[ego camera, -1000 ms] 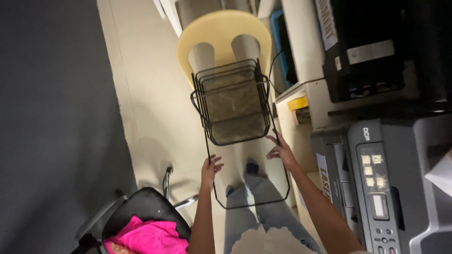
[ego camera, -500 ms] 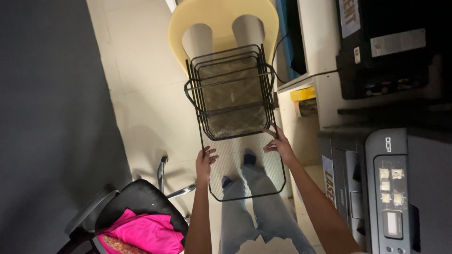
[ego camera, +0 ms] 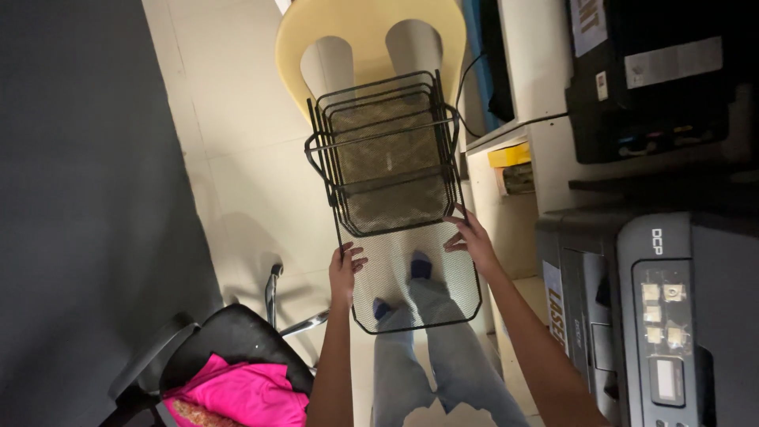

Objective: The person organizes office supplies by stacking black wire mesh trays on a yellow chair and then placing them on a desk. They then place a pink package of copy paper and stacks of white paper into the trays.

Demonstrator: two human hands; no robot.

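A person's left hand point(ego camera: 345, 269) and right hand point(ego camera: 472, 239), held apart, each grip a side rail of a black wire-mesh tiered paper tray point(ego camera: 387, 190), carried in the air ahead of them. The fingertip hold looks light; the tilted rack could slip or swing. Just beyond it stands a pale yellow plastic chair point(ego camera: 368, 32), likely to snag. Below the left hand sits a black office chair with pink cloth point(ego camera: 237, 379); beside the right, a grey printer point(ego camera: 672, 316) narrows the passage.
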